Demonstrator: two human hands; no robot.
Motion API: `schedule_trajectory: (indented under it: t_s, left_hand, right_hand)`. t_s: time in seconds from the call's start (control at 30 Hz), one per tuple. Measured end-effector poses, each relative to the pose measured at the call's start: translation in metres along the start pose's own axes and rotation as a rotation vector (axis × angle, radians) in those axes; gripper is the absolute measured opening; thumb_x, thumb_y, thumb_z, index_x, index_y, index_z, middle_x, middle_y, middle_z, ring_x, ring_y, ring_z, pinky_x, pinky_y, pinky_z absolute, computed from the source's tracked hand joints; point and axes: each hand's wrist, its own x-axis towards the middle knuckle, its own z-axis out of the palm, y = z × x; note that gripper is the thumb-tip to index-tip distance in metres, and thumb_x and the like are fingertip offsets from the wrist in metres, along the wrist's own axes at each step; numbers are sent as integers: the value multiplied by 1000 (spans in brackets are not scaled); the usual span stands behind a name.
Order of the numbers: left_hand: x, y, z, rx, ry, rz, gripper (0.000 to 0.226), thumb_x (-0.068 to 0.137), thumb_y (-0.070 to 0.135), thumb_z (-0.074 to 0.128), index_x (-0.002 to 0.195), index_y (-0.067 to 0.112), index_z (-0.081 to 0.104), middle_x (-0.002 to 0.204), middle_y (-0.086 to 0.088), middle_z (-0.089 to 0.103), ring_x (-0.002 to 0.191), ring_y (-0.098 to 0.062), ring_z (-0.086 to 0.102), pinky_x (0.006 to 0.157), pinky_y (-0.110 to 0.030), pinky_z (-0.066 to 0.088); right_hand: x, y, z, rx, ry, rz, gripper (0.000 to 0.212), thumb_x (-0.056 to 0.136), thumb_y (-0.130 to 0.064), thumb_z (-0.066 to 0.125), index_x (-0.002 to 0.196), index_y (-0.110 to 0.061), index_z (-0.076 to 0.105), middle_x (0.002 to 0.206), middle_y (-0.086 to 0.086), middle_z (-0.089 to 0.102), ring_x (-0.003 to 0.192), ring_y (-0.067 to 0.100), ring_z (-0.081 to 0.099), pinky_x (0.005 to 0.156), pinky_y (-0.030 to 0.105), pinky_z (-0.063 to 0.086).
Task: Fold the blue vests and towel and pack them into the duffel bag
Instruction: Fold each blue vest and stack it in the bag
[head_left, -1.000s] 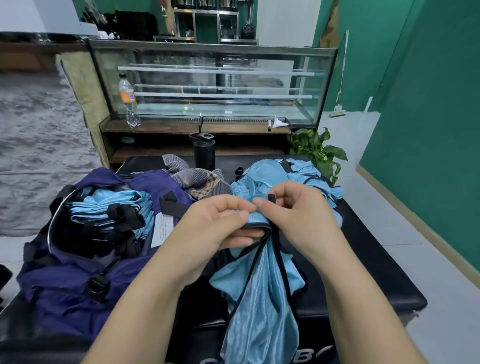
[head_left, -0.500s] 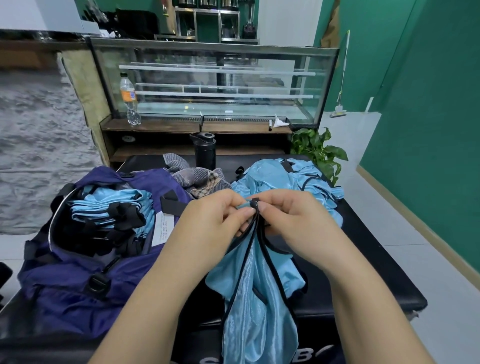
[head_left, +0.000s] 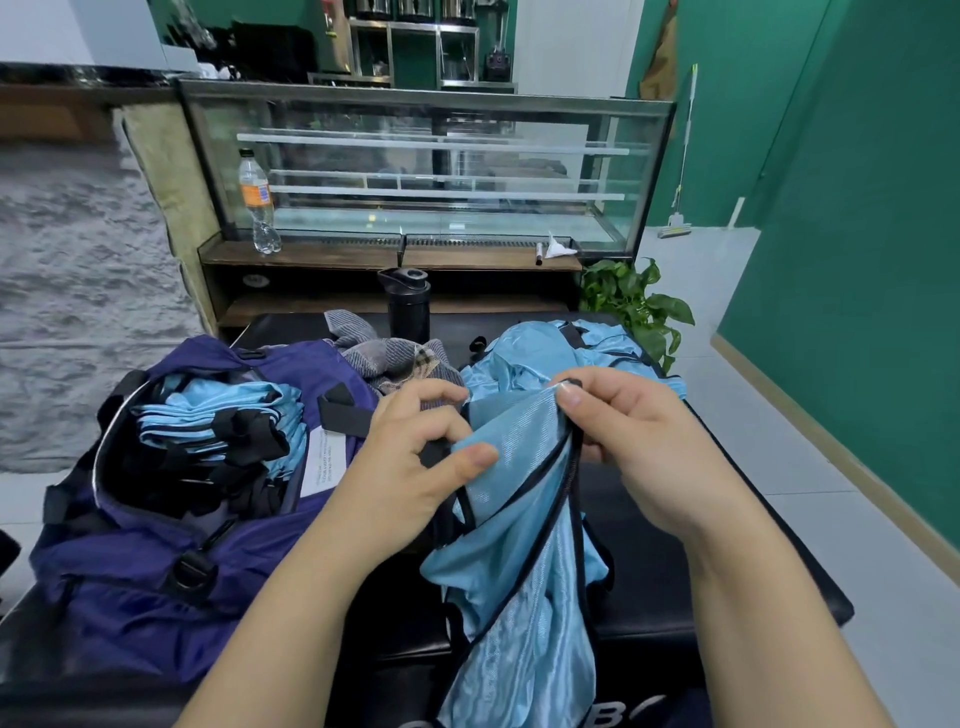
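A light blue vest (head_left: 524, 561) with black trim hangs in front of me over the black table's front edge. My left hand (head_left: 410, 467) pinches its upper left edge. My right hand (head_left: 628, 431) pinches the top right corner by the black trim. Behind them lies a heap of more blue vests (head_left: 550, 348). The purple duffel bag (head_left: 156, 561) lies open on the left, with folded blue vests (head_left: 218, 421) stacked inside. A grey checked towel (head_left: 395, 358) lies crumpled between the bag and the heap.
A black bottle (head_left: 410, 306) stands at the back of the black table (head_left: 727, 566). Beyond it are a wooden shelf and glass display case (head_left: 426, 171) with a plastic bottle (head_left: 257, 202). A green plant (head_left: 634, 306) sits at the right.
My hands were together at the vest's top; they have moved apart, spreading the upper edge of the vest between them.
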Motion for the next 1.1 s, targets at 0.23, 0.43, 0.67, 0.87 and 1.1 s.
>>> schedule_trajectory:
  t_s: [0.23, 0.43, 0.67, 0.87, 1.1]
  left_hand:
    - [6, -3, 5, -181, -72, 46, 27, 73, 55, 60, 71, 29, 68, 115, 25, 62, 101, 2, 60, 87, -9, 41]
    - [13, 10, -3, -282, -51, 109, 13, 70, 44, 68, 66, 32, 70, 74, 9, 65, 72, -8, 58, 73, -18, 44]
    - [29, 93, -42, -54, -28, 124, 16, 57, 51, 75, 65, 37, 74, 67, 9, 72, 58, -5, 59, 62, -24, 49]
    - [57, 159, -82, 381, 51, 128, 11, 78, 33, 75, 68, 32, 72, 69, -3, 71, 62, -17, 62, 61, -24, 49]
    - [44, 217, -112, 475, 12, 177, 12, 82, 29, 73, 74, 20, 73, 55, 6, 64, 46, -6, 53, 49, -23, 47]
  right_hand:
    - [-5, -1, -8, 58, -64, 33, 23, 82, -21, 52, 91, -4, 65, 73, -1, 71, 62, 7, 65, 58, 18, 51]
    - [-11, -8, -18, 65, -13, 56, 25, 83, -23, 54, 92, -4, 67, 79, 6, 72, 67, 12, 67, 60, 22, 55]
    - [-8, -50, -17, -109, 200, -94, 20, 97, -19, 52, 92, -13, 71, 86, 6, 71, 78, 17, 65, 76, 31, 56]
    - [4, -109, -1, -213, 135, -140, 13, 96, -10, 55, 95, -10, 69, 67, -3, 66, 53, 5, 58, 52, 21, 48]
    - [-11, -177, 10, -907, 121, -287, 22, 83, -3, 60, 76, -21, 70, 65, -6, 63, 58, 6, 50, 53, 14, 40]
